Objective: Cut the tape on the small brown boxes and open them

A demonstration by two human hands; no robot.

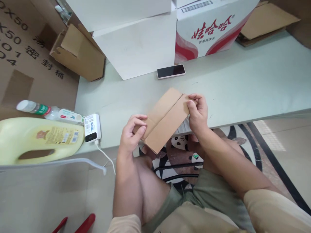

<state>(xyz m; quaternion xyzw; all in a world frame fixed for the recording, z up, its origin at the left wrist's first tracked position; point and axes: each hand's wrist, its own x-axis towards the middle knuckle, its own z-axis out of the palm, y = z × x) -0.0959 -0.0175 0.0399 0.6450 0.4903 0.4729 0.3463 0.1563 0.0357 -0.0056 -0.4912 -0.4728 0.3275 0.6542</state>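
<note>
A small brown cardboard box (167, 121), partly folded and looking flat, is held at a slant over the table's front edge. My left hand (132, 132) grips its lower left end between thumb and fingers. At the upper right end, my right hand (198, 111) pinches the cardboard with the thumb on top. A crease runs lengthwise between two of its panels. The undersides of the fingers are hidden behind the cardboard.
On the pale table (218, 87) lie a phone (171, 71), a white power bank (92, 127) with a cable, a plastic bottle (51, 111) and a yellow jug (39, 139). White cartons (145, 45), a brown box (80, 53) and flat cardboard (267, 21) stand behind.
</note>
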